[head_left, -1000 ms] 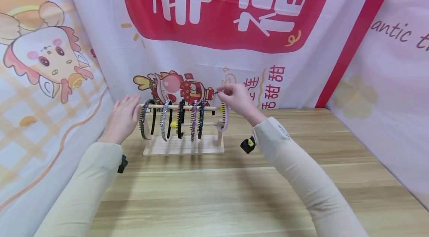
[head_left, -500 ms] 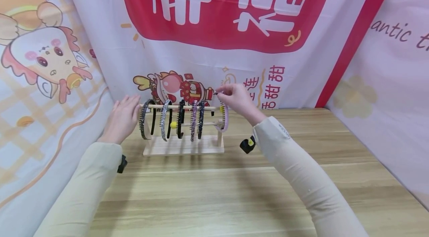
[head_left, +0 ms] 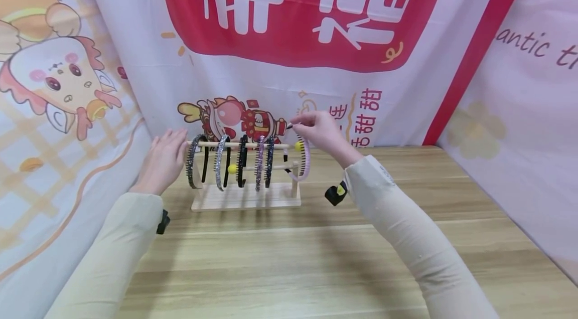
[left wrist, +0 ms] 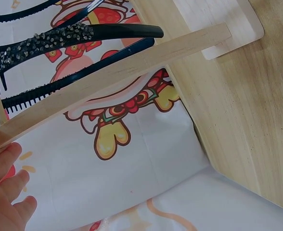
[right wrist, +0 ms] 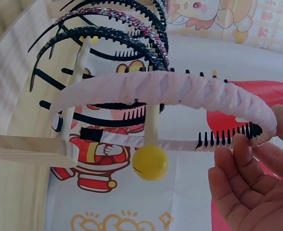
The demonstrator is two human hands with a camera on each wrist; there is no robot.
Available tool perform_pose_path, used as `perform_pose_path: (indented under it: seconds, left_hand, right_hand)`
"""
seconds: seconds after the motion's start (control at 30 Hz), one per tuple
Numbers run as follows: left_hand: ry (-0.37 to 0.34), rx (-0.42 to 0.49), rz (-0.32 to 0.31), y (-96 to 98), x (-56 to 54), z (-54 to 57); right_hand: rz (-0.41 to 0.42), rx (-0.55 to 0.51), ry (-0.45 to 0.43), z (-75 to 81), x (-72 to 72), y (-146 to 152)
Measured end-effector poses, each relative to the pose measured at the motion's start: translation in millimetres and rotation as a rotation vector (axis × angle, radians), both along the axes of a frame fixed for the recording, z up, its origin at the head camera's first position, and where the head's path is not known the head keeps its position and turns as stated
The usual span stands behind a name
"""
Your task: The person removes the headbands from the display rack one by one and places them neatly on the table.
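While right hand (right wrist: 262, 185) pinches pink headband (right wrist: 180, 89) near yellow ball (right wrist: 150, 162) | left hand (head_left: 160, 162), fingers extended, touches wooden rack (head_left: 246, 202).

In the left wrist view, the left hand's grip (left wrist: 9, 187) is cut off at eight o'clock; in the right wrist view, the right hand's grip (right wrist: 254, 178) runs off at four, covering part of the pink headband (right wrist: 156, 89). In the head view, the red panel (head_left: 298, 15) is cropped at twelve, the wall lettering (head_left: 524, 43) past two, and the right cuff (head_left: 367, 181) bears print (head_left: 384, 173) too small to read.
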State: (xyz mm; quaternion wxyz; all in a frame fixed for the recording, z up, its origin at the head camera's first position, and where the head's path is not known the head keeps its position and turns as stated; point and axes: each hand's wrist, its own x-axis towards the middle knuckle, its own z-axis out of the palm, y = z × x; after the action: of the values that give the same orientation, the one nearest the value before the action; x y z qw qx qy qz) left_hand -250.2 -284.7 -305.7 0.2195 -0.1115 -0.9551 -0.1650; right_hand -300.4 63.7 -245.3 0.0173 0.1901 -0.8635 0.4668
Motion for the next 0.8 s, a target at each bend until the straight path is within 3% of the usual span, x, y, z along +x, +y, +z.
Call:
perform_pose_path:
  seconds: [0.4,0.8]
  left_hand:
    - [-0.007,-0.010,-0.003,-0.7,1.3,1.6]
    - [0.008,-0.019,-0.006,-1.2,2.5,0.7]
  right_hand:
    - [-0.029,-0.029,0.013,14.1,5.2,13.5]
    - [-0.042,-0.100,-0.002,18.8,5.5,32.6]
